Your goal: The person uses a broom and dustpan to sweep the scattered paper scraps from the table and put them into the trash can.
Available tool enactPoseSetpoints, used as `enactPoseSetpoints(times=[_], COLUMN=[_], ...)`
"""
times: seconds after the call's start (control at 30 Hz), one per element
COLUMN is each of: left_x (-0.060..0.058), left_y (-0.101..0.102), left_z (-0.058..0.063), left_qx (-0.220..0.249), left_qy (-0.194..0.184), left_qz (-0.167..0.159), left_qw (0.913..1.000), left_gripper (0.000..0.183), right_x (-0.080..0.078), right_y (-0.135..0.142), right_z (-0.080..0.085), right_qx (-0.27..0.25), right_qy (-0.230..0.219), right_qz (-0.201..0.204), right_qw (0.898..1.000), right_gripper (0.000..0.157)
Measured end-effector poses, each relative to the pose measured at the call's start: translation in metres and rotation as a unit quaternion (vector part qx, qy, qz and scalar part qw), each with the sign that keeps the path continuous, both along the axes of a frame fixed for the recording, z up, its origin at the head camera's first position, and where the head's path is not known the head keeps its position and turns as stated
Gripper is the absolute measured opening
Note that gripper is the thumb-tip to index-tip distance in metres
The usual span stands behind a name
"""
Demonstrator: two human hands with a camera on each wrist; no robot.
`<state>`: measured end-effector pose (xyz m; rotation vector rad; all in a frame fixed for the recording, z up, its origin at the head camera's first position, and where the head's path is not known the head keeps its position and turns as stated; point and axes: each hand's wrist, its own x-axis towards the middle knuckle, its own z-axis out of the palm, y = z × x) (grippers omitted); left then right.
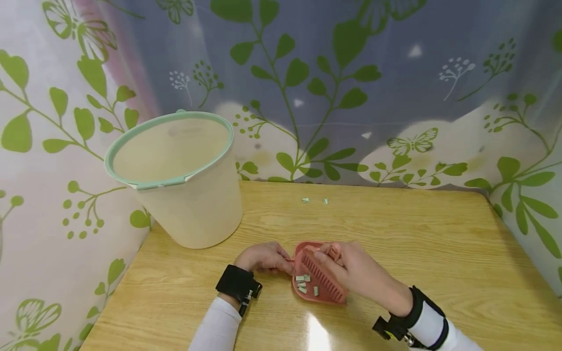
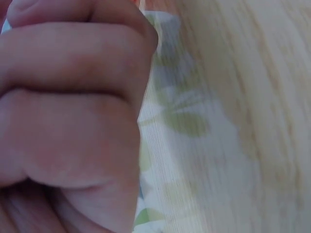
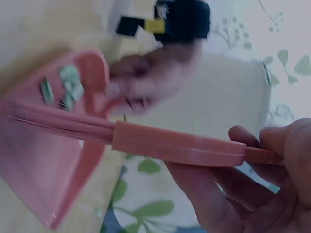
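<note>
A small pink dustpan (image 1: pixel 299 267) lies on the table, its handle gripped by my left hand (image 1: pixel 266 257) from the left side. Curled fingers (image 2: pixel 73 116) of that hand fill much of the left wrist view. My right hand (image 1: pixel 362 273) holds a small pink hand brush (image 1: pixel 325 275) over the pan. In the right wrist view the brush's bristles (image 3: pixel 63 122) reach into the pan. Several pale green scraps (image 1: pixel 302 284) lie in the pan, left of the brush; whether the bristles touch them I cannot tell.
A large cream bucket (image 1: pixel 197 209) with a green rim stands at the back left of the wooden table (image 1: pixel 417 243). Two small pale scraps (image 1: pixel 305 200) lie near the table's back edge. Leaf-patterned curtains (image 1: pixel 329 97) hang behind and at the sides.
</note>
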<state>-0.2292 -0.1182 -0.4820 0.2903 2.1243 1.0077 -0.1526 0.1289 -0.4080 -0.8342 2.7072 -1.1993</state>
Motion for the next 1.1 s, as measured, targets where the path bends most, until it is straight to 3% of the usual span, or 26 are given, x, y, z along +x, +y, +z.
enactPoseSetpoints(times=[0.13,0.3,0.47,0.6,0.8,1.1], left_x=[0.001,0.002,0.002,0.002,0.002,0.001], left_y=[-0.002,-0.005,-0.005,-0.002,0.003,-0.001], left_z=[0.003,0.004,0.003,0.003,0.002,0.001], left_qx=[-0.009,-0.022,-0.009,-0.004,-0.004,-0.005], left_qy=[0.0,0.005,0.008,0.011,0.006,0.003], left_qz=[0.006,0.013,0.003,-0.001,-0.003,0.0], left_qw=[0.9999,0.9997,0.9999,0.9999,1.0,1.0], left_gripper=[0.037,0.038,0.035,0.036,0.04,0.034], right_x=[-0.022,-0.071,-0.121,-0.146,-0.161,-0.148], right_y=[0.015,0.038,0.052,0.053,0.06,0.082], right_z=[0.012,0.012,-0.007,-0.027,-0.047,-0.032], right_qx=[0.0,0.021,0.044,0.04,0.04,0.02], right_qy=[0.022,0.084,0.145,0.166,0.109,0.038], right_qz=[-0.022,-0.032,-0.029,-0.035,-0.032,0.003], right_qw=[1.0,0.996,0.988,0.985,0.993,0.999], right_gripper=[0.019,0.025,0.023,0.022,0.018,0.014])
